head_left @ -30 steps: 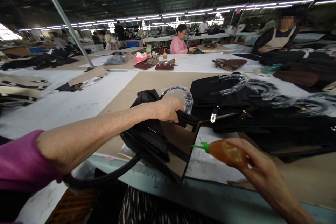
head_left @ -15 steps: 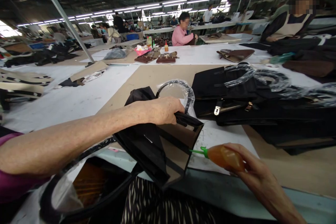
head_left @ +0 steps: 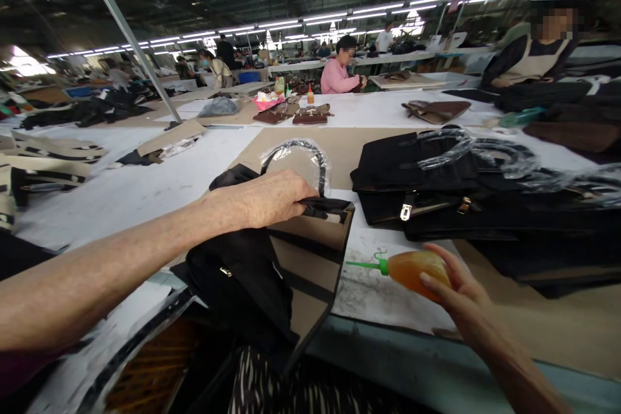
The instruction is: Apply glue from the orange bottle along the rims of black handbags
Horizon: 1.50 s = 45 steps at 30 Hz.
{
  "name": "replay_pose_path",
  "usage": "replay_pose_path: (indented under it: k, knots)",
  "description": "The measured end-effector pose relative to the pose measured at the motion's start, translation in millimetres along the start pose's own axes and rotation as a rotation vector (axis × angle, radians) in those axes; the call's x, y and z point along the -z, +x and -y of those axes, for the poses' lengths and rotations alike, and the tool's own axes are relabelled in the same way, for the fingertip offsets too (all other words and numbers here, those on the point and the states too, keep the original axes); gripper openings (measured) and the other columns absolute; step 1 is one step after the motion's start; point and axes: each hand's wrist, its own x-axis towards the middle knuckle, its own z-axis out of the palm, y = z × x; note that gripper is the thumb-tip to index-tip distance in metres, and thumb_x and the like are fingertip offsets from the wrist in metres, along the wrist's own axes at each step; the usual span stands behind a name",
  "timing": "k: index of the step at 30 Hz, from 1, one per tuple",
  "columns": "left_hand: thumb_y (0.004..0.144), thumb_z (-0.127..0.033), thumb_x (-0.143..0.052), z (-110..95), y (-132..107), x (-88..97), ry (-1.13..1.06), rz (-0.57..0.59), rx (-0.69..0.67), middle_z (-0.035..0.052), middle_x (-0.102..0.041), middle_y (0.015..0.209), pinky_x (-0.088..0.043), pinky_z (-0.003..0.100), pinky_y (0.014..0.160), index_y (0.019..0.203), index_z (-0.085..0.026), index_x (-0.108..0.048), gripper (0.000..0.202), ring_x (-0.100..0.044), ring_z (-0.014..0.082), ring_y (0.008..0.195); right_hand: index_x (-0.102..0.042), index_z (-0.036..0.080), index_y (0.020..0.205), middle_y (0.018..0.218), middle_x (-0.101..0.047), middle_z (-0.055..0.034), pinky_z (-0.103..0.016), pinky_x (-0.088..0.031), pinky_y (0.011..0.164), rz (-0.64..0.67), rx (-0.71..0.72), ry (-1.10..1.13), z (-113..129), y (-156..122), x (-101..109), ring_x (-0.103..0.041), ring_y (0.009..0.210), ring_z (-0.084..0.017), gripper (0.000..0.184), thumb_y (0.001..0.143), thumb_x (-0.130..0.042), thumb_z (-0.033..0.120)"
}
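My left hand (head_left: pixel 279 199) is closed on the top edge of a black handbag (head_left: pixel 242 278), which lies tilted over the table's front edge. The bag's open side shows a brown board-like panel (head_left: pixel 303 266) crossed by dark strips. A plastic-wrapped handle (head_left: pixel 324 165) arches up behind my hand. In my right hand (head_left: pixel 463 288) is a squeeze bottle (head_left: pixel 418 272) of amber liquid, held on its side. Its thin green nozzle (head_left: pixel 361 264) points left, close to the bag's right edge; I cannot tell whether it touches. My left fingertips are partly hidden by the bag's fabric.
Several black handbags (head_left: pixel 388 162) with wrapped handles are stacked at the right. Brown pieces (head_left: pixel 310 118) and a pink tray (head_left: pixel 268 102) lie farther back. A metal pole (head_left: pixel 130 39) rises at the left. People sit and stand beyond, including a person in pink (head_left: pixel 339 74).
My left hand and the bag have shifted left and turned, showing more of the brown panel. The bottle has tilted nearer level and its nozzle has moved slightly up along the bag's edge.
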Motion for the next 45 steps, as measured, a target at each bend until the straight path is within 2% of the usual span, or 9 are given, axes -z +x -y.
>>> replay_pose_path:
  k: [3,7,12,16,20,24,31,40,45]
  knots:
    - [0.078,-0.01,-0.048,4.9,0.7,-4.1,0.024,0.004,0.037,0.0023,-0.064,0.079,-0.041,0.023,0.066,0.088,-0.018,-0.063,0.019,-0.059,0.015,0.077,-0.048,0.019,0.118,0.106,-0.061,-0.0105,-0.037,-0.052,0.08,0.01,0.017,-0.024,-2.0,8.7,-11.1,-0.058,0.098,-0.031,0.064,0.071,-0.073,0.054]
    - [0.079,-0.012,-0.049,4.7,2.0,-24.0,0.064,-0.028,0.034,0.004,-0.064,0.083,-0.04,0.024,0.064,0.088,-0.017,-0.062,0.016,-0.06,0.0163,0.077,-0.048,0.02,0.118,0.104,-0.062,-0.0091,-0.039,-0.051,0.081,-0.001,0.033,-0.068,-0.8,16.0,-25.0,-0.058,0.096,-0.031,0.064,0.069,-0.074,0.053]
    - [0.084,-0.019,-0.053,-4.0,-6.2,-42.4,0.13,-0.103,0.055,0.0049,-0.063,0.087,-0.042,0.028,0.064,0.095,-0.018,-0.059,0.013,-0.06,0.0197,0.081,-0.051,0.02,0.118,0.101,-0.063,-0.0069,-0.036,-0.05,0.081,-0.026,0.027,-0.118,-4.9,18.9,-29.2,-0.059,0.094,-0.03,0.064,0.068,-0.075,0.052]
    - [0.085,-0.022,-0.055,-10.1,-15.4,-44.9,0.133,-0.115,0.057,0.0038,-0.063,0.086,-0.043,0.029,0.066,0.094,-0.018,-0.058,0.01,-0.059,0.0199,0.082,-0.051,0.021,0.12,0.103,-0.063,-0.0059,-0.033,-0.051,0.078,-0.014,0.021,-0.106,-11.3,20.2,-32.2,-0.059,0.095,-0.028,0.061,0.071,-0.073,0.052]
    - [0.086,-0.022,-0.055,-12.2,-19.8,-47.9,0.113,-0.115,0.071,0.0036,-0.063,0.089,-0.043,0.029,0.065,0.096,-0.017,-0.057,0.011,-0.06,0.0201,0.083,-0.051,0.02,0.12,0.105,-0.063,-0.0071,-0.035,-0.051,0.081,0.006,0.024,-0.086,-14.4,22.4,-36.1,-0.059,0.096,-0.029,0.062,0.071,-0.073,0.05]
    - [0.086,-0.023,-0.054,-13.4,-21.3,-51.2,0.083,-0.115,0.089,0.0031,-0.062,0.09,-0.042,0.028,0.062,0.096,-0.018,-0.057,0.011,-0.061,0.0205,0.082,-0.055,0.021,0.117,0.103,-0.064,-0.0075,-0.036,-0.053,0.075,0.034,0.017,-0.09,-16.2,21.5,-34.3,-0.06,0.093,-0.031,0.06,0.068,-0.076,0.048]
    - [0.088,-0.023,-0.051,-17.4,-25.9,-51.5,0.059,-0.102,0.105,0.0036,-0.062,0.092,-0.043,0.029,0.062,0.1,-0.018,-0.056,0.014,-0.061,0.0212,0.083,-0.061,0.023,0.111,0.102,-0.065,-0.005,-0.032,-0.053,0.071,0.094,-0.013,-0.082,-16.7,13.2,-31.5,-0.061,0.09,-0.03,0.054,0.065,-0.078,0.046]
    - [0.087,-0.022,-0.052,-19.9,-31.9,-56.6,0.029,-0.104,0.107,0.0046,-0.061,0.093,-0.045,0.029,0.065,0.101,-0.017,-0.056,0.015,-0.061,0.0208,0.084,-0.06,0.021,0.113,0.106,-0.065,-0.0065,-0.031,-0.051,0.079,0.118,-0.074,-0.064,-15.2,-0.3,-33.6,-0.059,0.098,-0.03,0.054,0.068,-0.076,0.048]
    - [0.087,-0.022,-0.052,-20.4,-34.3,-57.0,0.026,-0.095,0.118,0.0051,-0.062,0.092,-0.043,0.028,0.062,0.101,-0.017,-0.057,0.016,-0.061,0.0199,0.083,-0.061,0.021,0.111,0.108,-0.065,-0.0075,-0.029,-0.054,0.073,0.115,-0.11,-0.056,-14.4,-9.1,-35.1,-0.059,0.098,-0.031,0.056,0.064,-0.079,0.048]
